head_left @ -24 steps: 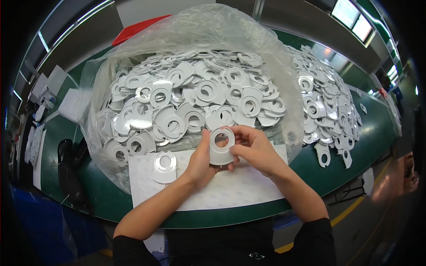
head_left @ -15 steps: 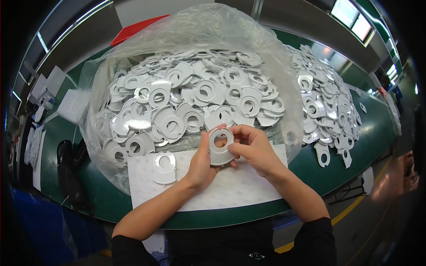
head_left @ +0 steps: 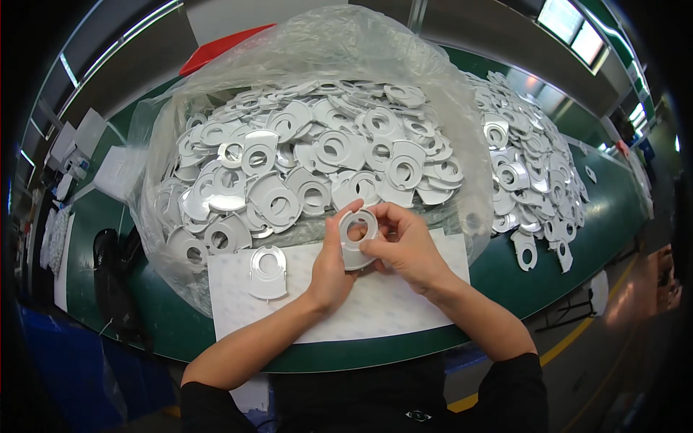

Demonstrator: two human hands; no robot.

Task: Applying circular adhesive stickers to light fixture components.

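Between my two hands, over the white sheet point(head_left: 390, 310), is a white plastic ring plate point(head_left: 354, 257) with a large round hole. My left hand point(head_left: 332, 267) is closed round its left side and lower edge, the fingers partly behind it. On its right side my right hand point(head_left: 410, 249) grips it, thumb on the front face beside the hole and the other fingers curled at its edge. A single similar plate point(head_left: 268, 286) lies flat on the sheet, left of my left hand.
Beyond my hands a clear plastic bag point(head_left: 361, 43) lies open round a heap of such plates point(head_left: 339, 148). Another heap point(head_left: 538, 166) spreads over the green table point(head_left: 577, 249) at right. A black object point(head_left: 108, 289) lies at left, and a red tray point(head_left: 220, 49) stands behind.
My right thumb has slid left over the plate's face towards the hole, with the right hand following. The plate stays in both hands, nearly in place.
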